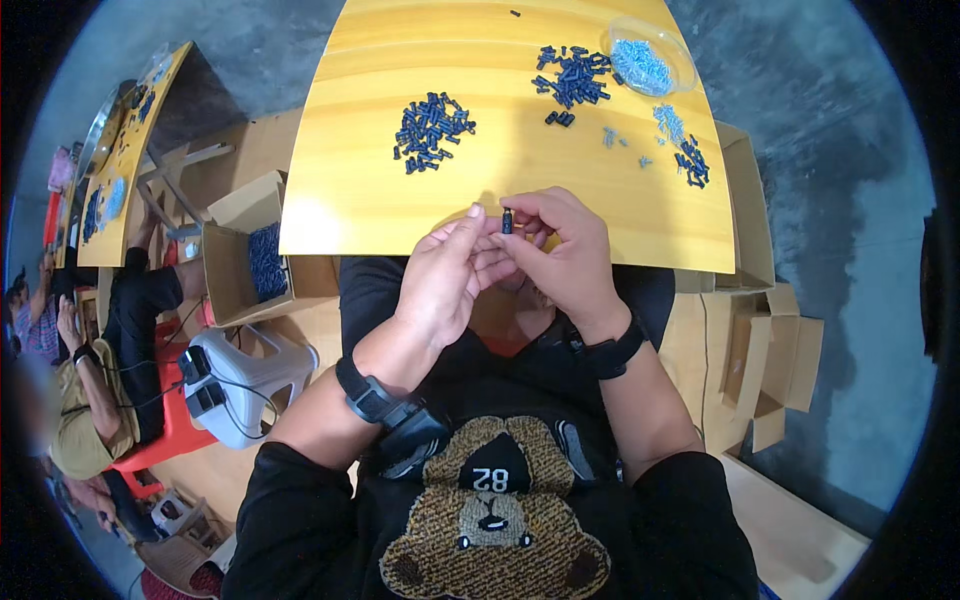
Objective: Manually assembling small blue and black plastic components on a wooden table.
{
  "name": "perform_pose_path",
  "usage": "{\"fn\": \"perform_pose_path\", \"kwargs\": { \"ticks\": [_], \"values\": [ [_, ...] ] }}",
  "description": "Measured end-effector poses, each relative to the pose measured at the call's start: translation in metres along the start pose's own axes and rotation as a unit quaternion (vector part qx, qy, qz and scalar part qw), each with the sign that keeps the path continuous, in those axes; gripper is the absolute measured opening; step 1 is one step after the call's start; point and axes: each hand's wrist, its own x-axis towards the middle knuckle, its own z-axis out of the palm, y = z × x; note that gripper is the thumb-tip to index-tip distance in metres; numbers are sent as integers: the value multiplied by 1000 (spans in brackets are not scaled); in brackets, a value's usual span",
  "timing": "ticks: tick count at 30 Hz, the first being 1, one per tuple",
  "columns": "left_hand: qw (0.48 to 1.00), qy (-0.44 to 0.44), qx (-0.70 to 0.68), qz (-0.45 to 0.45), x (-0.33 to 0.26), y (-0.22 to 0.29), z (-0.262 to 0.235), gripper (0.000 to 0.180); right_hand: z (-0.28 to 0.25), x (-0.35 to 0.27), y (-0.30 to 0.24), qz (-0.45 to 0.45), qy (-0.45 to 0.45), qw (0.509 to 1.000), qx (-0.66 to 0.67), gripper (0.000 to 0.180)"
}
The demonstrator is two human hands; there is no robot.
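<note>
Between the thumb and fingers of my right hand [568, 250], a small black cylindrical plastic part [507, 222] stands upright at the table's near edge. My left hand [445, 270] is close beside it, palm turned inward, thumb raised and fingers loosely stretched toward the right fingertips. I see nothing gripped in the left. Ahead on the yellow table [350, 190] lies a loose pile of small black parts [432, 132]. A second black pile [575, 78] is farther off to the right, with a few single black pieces [560, 118] just below it.
A clear bowl [690, 72] of small pale-blue pieces stands at the far right, near loose pale pieces [668, 122] and a small black cluster [692, 162]. Cardboard boxes [228, 255] flank the table. Left are a white stool [235, 400] and a seated person [95, 400].
</note>
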Motion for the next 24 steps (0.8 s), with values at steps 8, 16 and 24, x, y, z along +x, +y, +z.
{"fn": "perform_pose_path", "kwargs": {
  "ticks": [8, 16, 24],
  "values": [
    [999, -39, 28, -11, -4, 3, -1, 24, 0, -4, 1, -19, 13, 1000, -5, 25],
    [996, -35, 81, -32, -11, 5, -4, 14, 4, -12, 7, -104, 11, 992, -64, 30],
    [994, -31, 93, -45, -16, 6, -11, 16, 9, -17, 2, -65, -15, 997, -46, 27]
  ]
}}
